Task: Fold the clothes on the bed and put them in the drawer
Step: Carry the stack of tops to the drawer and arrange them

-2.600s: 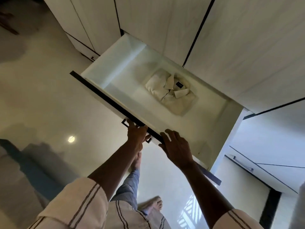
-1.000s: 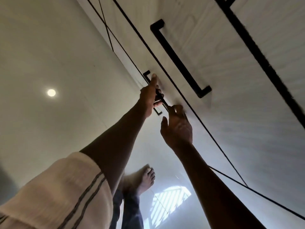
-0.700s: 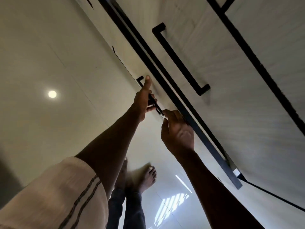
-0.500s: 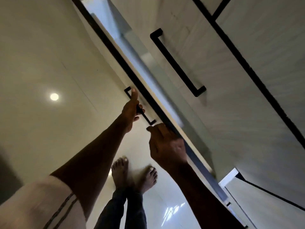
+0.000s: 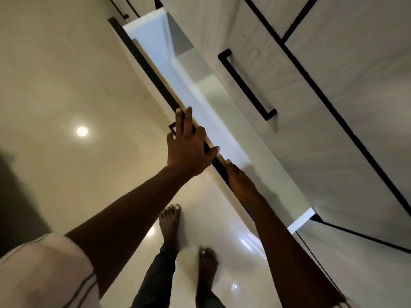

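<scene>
1. Now the white drawer with its dark front strip (image 5: 151,72) stands pulled out below and to the left of the long black bar handle (image 5: 244,85). A second ago it sat flush with the pale wood-grain cupboard front (image 5: 311,107), so it has been reopened.
2. Meanwhile the left hand (image 5: 186,150) has let go of the small black pull handle (image 5: 171,127). It lies on the drawer's front edge, down-left of the bar handle, fingers (image 5: 189,116) straight and spread, clamped on nothing.
3. Lower down from the bar handle, the right hand (image 5: 241,183) meets the same edge. Its fingers are hidden behind the hand, so I cannot tell whether they hook the rim.
4. Earlier a folded beige shirt lay inside the drawer. It is out of sight now, since only white panel shows in the open part, and neither hand carries a garment. Reopening probably prepares for the next folded piece.
5. Left of the bar handle, beyond the drawer, a glossy cream tiled floor (image 5: 66,85) mirrors a round ceiling light (image 5: 82,131). Two bare feet (image 5: 171,221) stand on it, far below the handle.
</scene>
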Motion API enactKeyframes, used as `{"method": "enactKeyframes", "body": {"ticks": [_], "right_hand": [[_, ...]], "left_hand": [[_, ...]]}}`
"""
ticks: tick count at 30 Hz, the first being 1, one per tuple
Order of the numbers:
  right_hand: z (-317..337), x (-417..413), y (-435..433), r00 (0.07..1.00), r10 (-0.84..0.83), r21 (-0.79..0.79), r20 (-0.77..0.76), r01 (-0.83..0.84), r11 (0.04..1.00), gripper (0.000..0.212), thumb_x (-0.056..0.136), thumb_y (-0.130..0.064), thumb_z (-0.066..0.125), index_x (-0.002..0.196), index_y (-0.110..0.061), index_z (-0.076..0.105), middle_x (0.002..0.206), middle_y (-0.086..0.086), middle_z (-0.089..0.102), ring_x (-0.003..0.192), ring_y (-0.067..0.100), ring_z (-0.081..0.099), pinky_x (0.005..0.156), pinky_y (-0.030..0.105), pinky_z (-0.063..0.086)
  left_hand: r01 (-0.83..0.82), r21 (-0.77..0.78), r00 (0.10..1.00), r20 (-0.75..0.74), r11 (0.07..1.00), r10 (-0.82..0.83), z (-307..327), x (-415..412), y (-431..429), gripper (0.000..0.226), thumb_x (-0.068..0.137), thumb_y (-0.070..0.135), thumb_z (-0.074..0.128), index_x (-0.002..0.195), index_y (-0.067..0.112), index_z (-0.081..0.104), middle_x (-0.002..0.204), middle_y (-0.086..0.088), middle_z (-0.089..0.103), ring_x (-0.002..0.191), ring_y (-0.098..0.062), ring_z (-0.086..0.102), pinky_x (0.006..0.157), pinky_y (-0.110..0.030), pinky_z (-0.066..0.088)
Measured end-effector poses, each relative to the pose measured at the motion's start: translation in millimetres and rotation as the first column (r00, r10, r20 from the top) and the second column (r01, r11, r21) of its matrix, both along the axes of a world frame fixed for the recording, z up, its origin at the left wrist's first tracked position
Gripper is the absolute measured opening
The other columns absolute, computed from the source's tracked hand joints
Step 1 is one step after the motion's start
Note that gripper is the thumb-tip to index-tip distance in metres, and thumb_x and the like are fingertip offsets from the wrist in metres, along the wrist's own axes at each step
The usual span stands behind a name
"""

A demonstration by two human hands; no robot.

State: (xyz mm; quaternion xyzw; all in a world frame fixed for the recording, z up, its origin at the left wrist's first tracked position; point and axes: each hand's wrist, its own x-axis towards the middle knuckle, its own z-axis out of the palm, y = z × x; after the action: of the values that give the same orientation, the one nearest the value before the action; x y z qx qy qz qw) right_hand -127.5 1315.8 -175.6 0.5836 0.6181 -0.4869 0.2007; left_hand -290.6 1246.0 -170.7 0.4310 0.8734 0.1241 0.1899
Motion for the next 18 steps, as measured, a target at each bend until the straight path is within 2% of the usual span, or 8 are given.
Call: {"method": "enactKeyframes", "body": {"ticks": [3,4,5,6,8,12,15,18], "right_hand": [[8.4,-0.5,-20.6,0.998,0.045,0.021,-0.040,-0.044,0.999,0.065,0.104,-0.068,0.015,0.157,-0.037,0.037,0.160,0.007,0.044,0.146,0.034,0.039,0.121,0.048,0.026],[11.2,0.0,-27.7,0.996,0.062,0.025,-0.058,-0.061,0.998,0.064,0.105,-0.066,0.015,0.157,-0.036,0.036,0.159,0.008,0.044,0.144,0.036,0.040,0.119,0.047,0.026],[13.8,3.8,-38.6,0.992,0.097,0.026,-0.078,-0.096,0.995,0.062,0.106,-0.064,0.015,0.157,-0.035,0.036,0.158,0.010,0.046,0.143,0.037,0.042,0.117,0.046,0.028],[15.7,6.2,-48.9,0.986,0.131,0.037,-0.104,-0.127,0.991,0.060,0.107,-0.061,0.015,0.157,-0.035,0.035,0.156,0.010,0.047,0.141,0.038,0.044,0.115,0.046,0.030],[11.8,11.9,-73.7,0.964,0.199,0.070,-0.175,-0.189,0.979,0.058,0.107,-0.060,0.013,0.155,-0.036,0.036,0.150,0.009,0.053,0.134,0.038,0.050,0.109,0.046,0.036],[-9.2,14.0,-126.5,0.920,0.264,0.155,-0.289,-0.227,0.961,0.057,0.105,-0.063,0.015,0.148,-0.036,0.041,0.136,0.005,0.063,0.121,0.036,0.060,0.093,0.042,0.042],[-15.5,10.1,-173.0,0.888,0.320,0.256,-0.329,-0.242,0.936,0.057,0.105,-0.061,0.019,0.144,-0.030,0.046,0.128,0.006,0.067,0.113,0.034,0.063,0.080,0.033,0.037],[-17.4,6.3,-216.5,0.863,0.361,0.351,-0.354,-0.236,0.906,0.070,0.099,-0.065,0.014,0.142,-0.023,0.050,0.120,0.006,0.070,0.106,0.032,0.067,0.075,0.029,0.035]], "left_hand": [[-0.191,0.074,0.977,0.106,0.979,0.183,-5.9,20.1,-23.5,0.049,0.089,0.049,0.068,0.127,0.022,0.056,0.171,-0.011,-0.011,0.157,-0.042,-0.004,0.096,-0.055,0.053],[-0.249,0.087,0.960,0.158,0.965,0.233,-5.7,24.9,-29.1,0.050,0.090,0.045,0.068,0.133,0.025,0.052,0.171,-0.008,-0.016,0.157,-0.041,0.007,0.090,-0.050,0.056],[-0.300,0.096,0.941,0.192,0.949,0.279,-5.8,31.8,-39.2,0.052,0.092,0.042,0.068,0.138,0.026,0.049,0.171,-0.006,-0.020,0.151,-0.039,0.029,0.083,-0.043,0.056],[-0.329,0.095,0.930,0.204,0.939,0.306,-3.9,35.3,-48.1,0.053,0.094,0.040,0.066,0.142,0.028,0.046,0.170,-0.004,-0.022,0.135,-0.037,0.053,0.076,-0.038,0.054],[-0.350,0.059,0.925,0.183,0.935,0.334,-0.8,37.4,-71.8,0.055,0.099,0.043,0.060,0.149,0.030,0.040,0.169,-0.004,-0.025,0.099,-0.035,0.071,0.070,-0.035,0.050],[-0.316,-0.054,0.937,0.141,0.947,0.320,0.0,20.5,-128.0,0.059,0.101,0.055,0.052,0.154,0.037,0.034,0.168,0.000,-0.029,0.097,-0.032,0.073,0.077,-0.039,0.053],[-0.318,-0.063,0.930,0.175,0.946,0.324,5.1,9.4,-172.5,0.055,0.099,0.052,0.059,0.149,0.039,0.040,0.169,0.003,-0.026,0.109,-0.029,0.070,0.088,-0.040,0.053],[-0.361,-0.082,0.910,0.188,0.929,0.370,11.6,5.3,-208.6,0.052,0.099,0.046,0.063,0.147,0.037,0.045,0.171,0.002,-0.020,0.113,-0.029,0.067,0.093,-0.039,0.050]]}}
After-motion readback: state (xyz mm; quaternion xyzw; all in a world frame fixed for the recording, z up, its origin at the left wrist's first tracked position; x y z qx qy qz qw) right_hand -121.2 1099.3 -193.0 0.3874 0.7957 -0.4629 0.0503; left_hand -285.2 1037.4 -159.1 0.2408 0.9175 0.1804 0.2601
